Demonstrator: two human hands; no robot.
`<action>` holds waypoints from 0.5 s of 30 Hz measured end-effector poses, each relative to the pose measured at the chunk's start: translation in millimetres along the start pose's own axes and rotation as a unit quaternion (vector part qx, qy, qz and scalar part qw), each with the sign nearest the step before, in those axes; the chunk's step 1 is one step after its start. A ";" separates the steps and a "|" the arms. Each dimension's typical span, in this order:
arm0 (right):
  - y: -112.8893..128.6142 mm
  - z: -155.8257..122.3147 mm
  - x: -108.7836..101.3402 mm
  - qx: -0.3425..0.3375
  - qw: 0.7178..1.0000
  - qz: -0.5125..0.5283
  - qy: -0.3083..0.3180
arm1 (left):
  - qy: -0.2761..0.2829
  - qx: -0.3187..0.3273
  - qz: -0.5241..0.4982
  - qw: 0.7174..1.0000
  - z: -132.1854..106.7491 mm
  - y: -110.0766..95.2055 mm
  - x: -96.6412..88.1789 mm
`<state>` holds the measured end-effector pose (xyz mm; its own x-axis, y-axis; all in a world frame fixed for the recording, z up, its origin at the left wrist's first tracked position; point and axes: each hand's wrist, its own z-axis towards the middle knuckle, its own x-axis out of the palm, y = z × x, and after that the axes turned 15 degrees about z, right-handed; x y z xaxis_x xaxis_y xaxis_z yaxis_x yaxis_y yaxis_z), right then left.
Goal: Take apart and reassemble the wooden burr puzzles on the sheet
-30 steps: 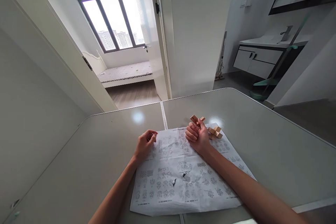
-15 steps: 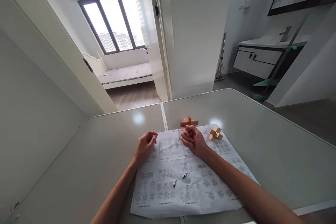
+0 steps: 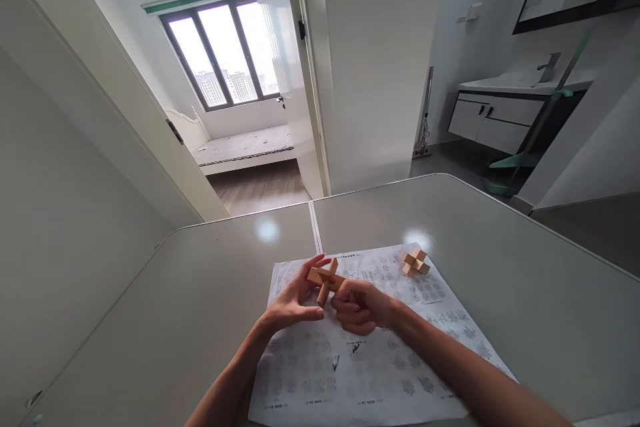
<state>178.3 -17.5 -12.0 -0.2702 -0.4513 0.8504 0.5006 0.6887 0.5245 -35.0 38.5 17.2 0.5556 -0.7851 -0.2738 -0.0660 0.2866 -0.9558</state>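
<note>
A wooden cross-shaped puzzle (image 3: 325, 279) is held above a printed instruction sheet (image 3: 380, 360). My right hand (image 3: 361, 305) grips it from the right with curled fingers. My left hand (image 3: 295, 300) is spread open at the puzzle's left side, its fingertips touching the wood. A second, smaller wooden burr puzzle (image 3: 415, 261) lies on the sheet's far right corner, apart from both hands.
The sheet lies on a grey table (image 3: 150, 320) with a seam down its middle. Beyond the far edge are a doorway to a room with a window (image 3: 225, 53) and a washbasin cabinet (image 3: 500, 120) with a green mop (image 3: 520, 160).
My right hand has drawn the cross-shaped puzzle from the sheet's far edge toward me. My left hand has opened and come up to meet it. The view has shifted slightly.
</note>
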 end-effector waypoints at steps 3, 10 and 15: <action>-2.4 2.3 -3.4 0.048 0.997 0.024 0.053 | 0.031 0.002 -0.030 0.999 -0.3 -0.3 3.2; -5.8 7.4 -8.2 0.060 0.994 0.052 0.081 | 0.034 -0.009 -0.009 0.999 -0.2 -7.0 4.8; -7.9 9.6 -8.1 0.044 0.994 0.058 0.080 | 0.021 -0.011 0.006 1.000 -0.5 -8.3 5.4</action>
<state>168.7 -13.9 -22.6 -0.0773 -0.4461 0.8917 0.4453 0.7847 0.4312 -31.9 31.6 23.7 0.5193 -0.8044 -0.2887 -0.0916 0.2835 -0.9546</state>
